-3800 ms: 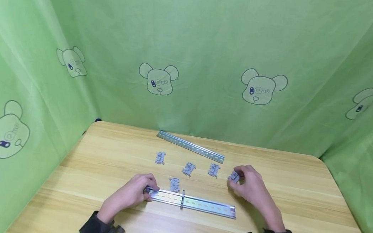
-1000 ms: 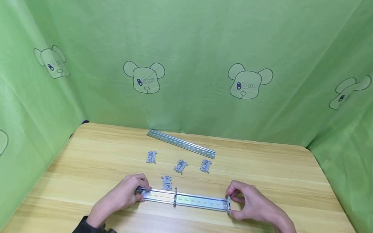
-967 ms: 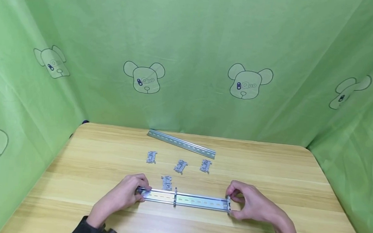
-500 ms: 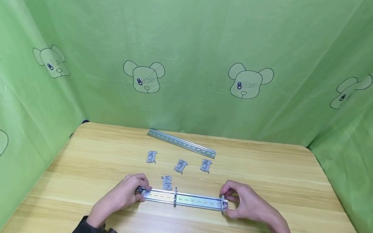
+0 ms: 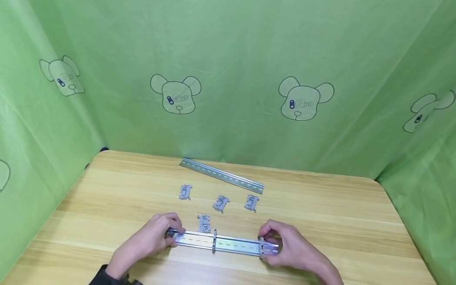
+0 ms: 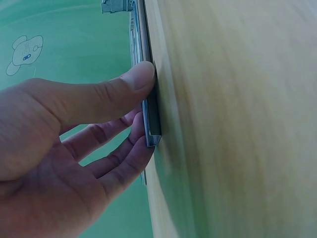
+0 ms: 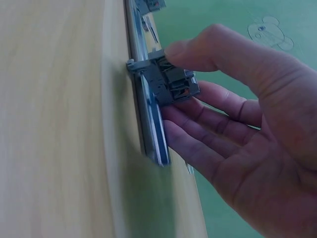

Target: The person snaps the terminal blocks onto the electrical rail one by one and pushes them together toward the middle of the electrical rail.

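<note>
My left hand (image 5: pixel 155 238) pinches the left end of a slotted metal DIN rail (image 5: pixel 241 246), thumb on the near edge and fingers at the far one. In the left wrist view the rail (image 6: pixel 154 116) is held close over the wood. A grey terminal block (image 5: pixel 214 241) stands upright across the rail near its middle. Toward the right end, my right hand (image 5: pixel 292 249) holds a second terminal block (image 7: pixel 171 79) between thumb and fingers. It sits astride the rail, and a short stretch of rail sticks out past it.
Behind the rail several loose grey terminal blocks lie flat, including one close to its far edge (image 5: pixel 204 223) and one farther right (image 5: pixel 251 203). Another DIN rail (image 5: pixel 222 175) lies slantwise near the back of the wooden table (image 5: pixel 326 196). Green curtain (image 5: pixel 236 130) surrounds the back and sides.
The right hand has brought a terminal block from the table to the rail's right end, then slid it leftward along the rail. The left hand keeps its hold on the left end.
</note>
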`<state>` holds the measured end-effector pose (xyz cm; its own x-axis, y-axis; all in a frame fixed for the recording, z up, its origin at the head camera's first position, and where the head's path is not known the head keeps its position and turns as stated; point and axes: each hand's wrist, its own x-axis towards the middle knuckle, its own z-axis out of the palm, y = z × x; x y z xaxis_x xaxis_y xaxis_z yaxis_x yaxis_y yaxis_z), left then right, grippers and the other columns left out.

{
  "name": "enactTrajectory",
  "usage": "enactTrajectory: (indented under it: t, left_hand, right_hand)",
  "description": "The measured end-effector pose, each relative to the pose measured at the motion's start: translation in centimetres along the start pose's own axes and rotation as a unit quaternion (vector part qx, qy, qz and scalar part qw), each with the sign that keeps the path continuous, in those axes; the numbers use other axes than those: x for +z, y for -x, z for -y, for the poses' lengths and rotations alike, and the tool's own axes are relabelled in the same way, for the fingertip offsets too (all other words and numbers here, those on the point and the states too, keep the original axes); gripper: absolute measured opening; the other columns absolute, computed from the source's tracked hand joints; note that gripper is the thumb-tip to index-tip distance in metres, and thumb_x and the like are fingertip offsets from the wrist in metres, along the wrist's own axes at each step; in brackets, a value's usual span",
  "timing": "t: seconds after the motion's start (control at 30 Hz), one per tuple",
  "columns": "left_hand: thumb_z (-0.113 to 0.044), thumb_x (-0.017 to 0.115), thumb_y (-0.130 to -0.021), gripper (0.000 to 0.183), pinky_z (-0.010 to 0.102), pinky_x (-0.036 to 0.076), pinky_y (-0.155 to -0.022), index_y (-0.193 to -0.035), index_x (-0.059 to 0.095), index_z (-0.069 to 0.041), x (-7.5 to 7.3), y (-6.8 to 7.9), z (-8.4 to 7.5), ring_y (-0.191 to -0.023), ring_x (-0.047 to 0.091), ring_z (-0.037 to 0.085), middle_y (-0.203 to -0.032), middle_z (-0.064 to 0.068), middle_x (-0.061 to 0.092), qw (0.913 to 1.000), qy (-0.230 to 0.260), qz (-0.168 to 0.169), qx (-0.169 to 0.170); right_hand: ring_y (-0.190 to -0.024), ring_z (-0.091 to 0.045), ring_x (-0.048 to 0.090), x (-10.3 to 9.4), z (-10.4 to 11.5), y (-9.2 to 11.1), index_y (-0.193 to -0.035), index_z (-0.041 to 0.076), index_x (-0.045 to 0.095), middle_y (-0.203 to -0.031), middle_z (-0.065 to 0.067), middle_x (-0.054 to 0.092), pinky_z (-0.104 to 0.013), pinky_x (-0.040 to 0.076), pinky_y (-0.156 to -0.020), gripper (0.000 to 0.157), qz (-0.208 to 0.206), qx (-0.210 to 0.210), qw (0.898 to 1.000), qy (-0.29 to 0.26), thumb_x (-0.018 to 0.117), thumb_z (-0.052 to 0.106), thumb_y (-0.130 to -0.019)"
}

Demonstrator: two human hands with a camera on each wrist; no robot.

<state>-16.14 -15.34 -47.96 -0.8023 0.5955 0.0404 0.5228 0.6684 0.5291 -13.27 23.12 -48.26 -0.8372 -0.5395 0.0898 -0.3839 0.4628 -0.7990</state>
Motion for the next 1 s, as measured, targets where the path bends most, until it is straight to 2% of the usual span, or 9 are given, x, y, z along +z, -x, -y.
enactTrajectory:
  t: [0.23,0.37,0.5,1.0]
  left_hand:
    - [-0.006,0.082,-0.071,0.030,0.032,0.059,-0.079,-0.100,0.077,-0.006,0.0,0.0,0.2,-0.088,0.063,0.015,-0.099,-0.001,0.066,1.0000,0.004,0.000,0.000]
    - [-0.006,0.082,-0.071,0.029,0.032,0.059,-0.079,-0.100,0.077,-0.006,0.0,-0.1,0.2,-0.087,0.063,0.015,-0.099,0.000,0.067,1.0000,0.005,0.001,0.000]
    - [-0.006,0.082,-0.071,0.030,0.033,0.059,-0.079,-0.100,0.077,-0.006,0.0,0.0,0.2,-0.089,0.063,0.015,-0.100,0.000,0.067,1.0000,0.005,0.001,0.001]
    - [-0.005,0.082,-0.071,0.031,0.032,0.059,-0.078,-0.102,0.077,-0.006,0.0,0.1,0.2,-0.087,0.063,0.015,-0.097,-0.001,0.066,1.0000,0.002,0.001,-0.004]
  right_hand:
    - [-0.094,-0.018,0.067,1.5,0.5,-1.0,-0.105,0.004,0.061,-0.102,-0.007,0.066,-0.032,0.059,-0.085,0.047,-0.013,0.012,1.000,0.001,0.084,0.001,-0.064]
    - [-0.091,-0.016,0.066,2.2,0.8,-1.7,-0.106,0.007,0.062,-0.101,-0.003,0.067,-0.032,0.060,-0.082,0.048,-0.022,0.016,0.999,0.020,0.085,0.006,-0.064]
    - [-0.089,-0.014,0.065,3.1,1.1,-2.4,-0.106,0.009,0.063,-0.100,-0.001,0.068,-0.033,0.060,-0.079,0.049,-0.027,0.009,0.999,0.031,0.086,0.010,-0.064]
    - [-0.094,-0.014,0.066,5.6,2.3,-4.5,-0.111,0.006,0.064,-0.105,-0.002,0.070,-0.035,0.059,-0.084,0.052,-0.037,-0.007,0.999,0.032,0.087,0.015,-0.065]
